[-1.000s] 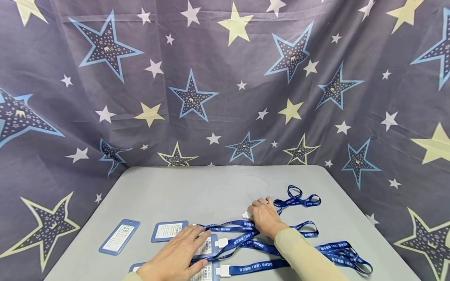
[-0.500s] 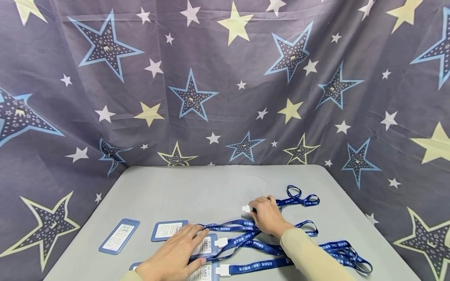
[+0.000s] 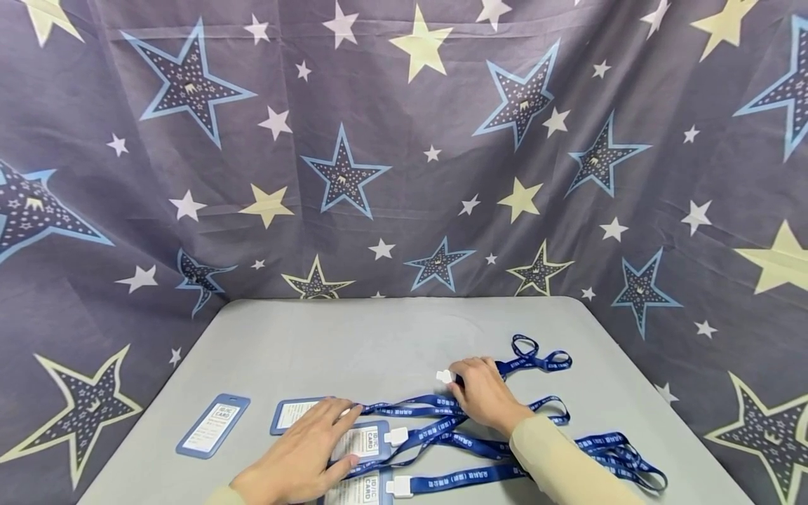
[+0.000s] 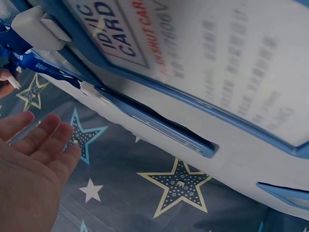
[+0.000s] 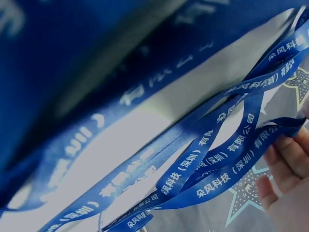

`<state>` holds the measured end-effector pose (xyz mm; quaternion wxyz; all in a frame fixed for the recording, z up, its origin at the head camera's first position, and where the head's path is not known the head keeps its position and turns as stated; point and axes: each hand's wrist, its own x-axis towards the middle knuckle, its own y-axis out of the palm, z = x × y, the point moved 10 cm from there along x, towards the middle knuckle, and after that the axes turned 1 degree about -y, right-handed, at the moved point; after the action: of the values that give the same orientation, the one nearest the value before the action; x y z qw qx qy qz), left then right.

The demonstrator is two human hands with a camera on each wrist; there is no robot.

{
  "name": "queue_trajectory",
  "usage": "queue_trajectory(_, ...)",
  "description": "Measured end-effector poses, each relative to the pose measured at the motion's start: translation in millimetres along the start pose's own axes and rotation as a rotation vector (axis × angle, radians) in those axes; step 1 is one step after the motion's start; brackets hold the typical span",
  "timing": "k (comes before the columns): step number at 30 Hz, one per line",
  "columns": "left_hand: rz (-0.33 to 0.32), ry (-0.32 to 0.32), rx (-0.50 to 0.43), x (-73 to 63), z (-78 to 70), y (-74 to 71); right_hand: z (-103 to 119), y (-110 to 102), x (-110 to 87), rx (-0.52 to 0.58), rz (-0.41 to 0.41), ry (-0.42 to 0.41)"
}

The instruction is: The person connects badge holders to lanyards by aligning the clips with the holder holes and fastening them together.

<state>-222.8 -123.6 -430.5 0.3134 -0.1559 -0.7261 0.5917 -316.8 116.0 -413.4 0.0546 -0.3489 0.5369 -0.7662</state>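
Note:
My right hand (image 3: 486, 394) pinches a blue lanyard (image 3: 529, 362) close to its white plastic clip (image 3: 445, 376), which sticks out past the fingertips. The rest of that lanyard trails off to the right in loops. In the right wrist view the fingers (image 5: 288, 166) hold the printed strap between them. My left hand (image 3: 301, 449) hovers over the blue-framed ID card holders with its fingers extended and nothing in its grasp. Partly covered by it are the middle card holder (image 3: 366, 443), the lower card holder (image 3: 369, 489) and the back card holder (image 3: 290, 412).
A separate card holder (image 3: 213, 426), with no strap on it, lies at the left of the grey table (image 3: 353, 344). Several blue straps (image 3: 463, 481) stretch rightward from the holders and cross one another. A star-patterned curtain (image 3: 404, 140) hangs behind the table.
My left hand has drawn a little to the left, showing more of the middle and lower card holders. The right hand has raised the white clip slightly and keeps its hold on the lanyard.

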Motion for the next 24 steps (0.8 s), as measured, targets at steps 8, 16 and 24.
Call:
queue_trajectory(8, -0.007, -0.053, -0.018, -6.7, 13.1, 2.0, 4.2, -4.5, -5.1, 0.055, -0.018, -0.003)
queue_trajectory(16, -0.007, -0.089, -0.026, -12.0, 21.6, 0.9, 8.3, -8.0, -9.0, 0.061, -0.027, -0.018)
queue_trajectory(24, -0.086, -0.126, 0.031, -16.0, 36.0, -12.6, 15.0, -11.4, -11.6, 0.050, -0.027, -0.045)
